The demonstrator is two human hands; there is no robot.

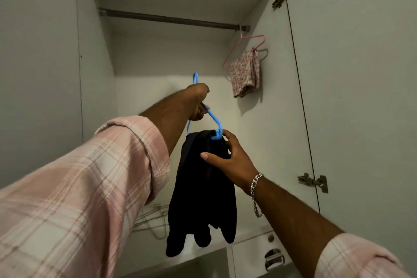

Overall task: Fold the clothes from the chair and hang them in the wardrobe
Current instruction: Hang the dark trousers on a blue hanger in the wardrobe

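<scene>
A hanger point(243, 52) hangs at the rod's point(171, 18) right end, spare hangers point(151, 216) lie on the wardrobe floor point(248, 236) below

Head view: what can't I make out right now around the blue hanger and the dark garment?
- Blue hanger: its neck hidden inside the left hand.
- Dark garment: type unclear, folds too dark; upper right edge covered by the right hand.
- Chair: out of frame.
</scene>
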